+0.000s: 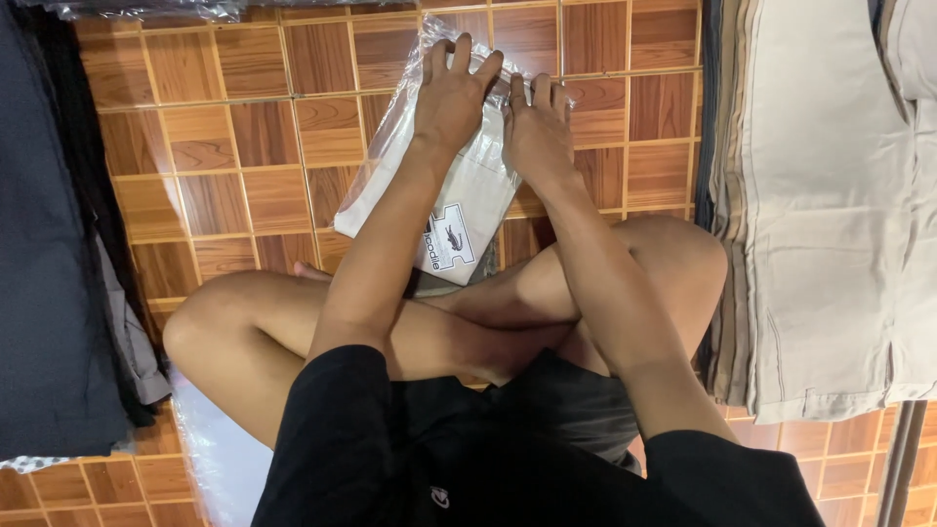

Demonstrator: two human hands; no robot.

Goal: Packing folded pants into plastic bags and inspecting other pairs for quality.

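Both hands [493, 112] press a clear bag [429, 166] holding beige folded cloth.

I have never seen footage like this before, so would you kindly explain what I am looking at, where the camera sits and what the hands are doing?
There is no machine here: a person sits cross-legged on a wooden parquet floor, and the single picture comes from a camera worn on their head, looking down. The left hand and right hand both press flat on a folded beige garment that lies partly inside a clear plastic bag on the floor. Neither hand grips it; the fingers are spread on top. To one side lies a stack of beige folded clothes, to the other a pile of dark clothes.
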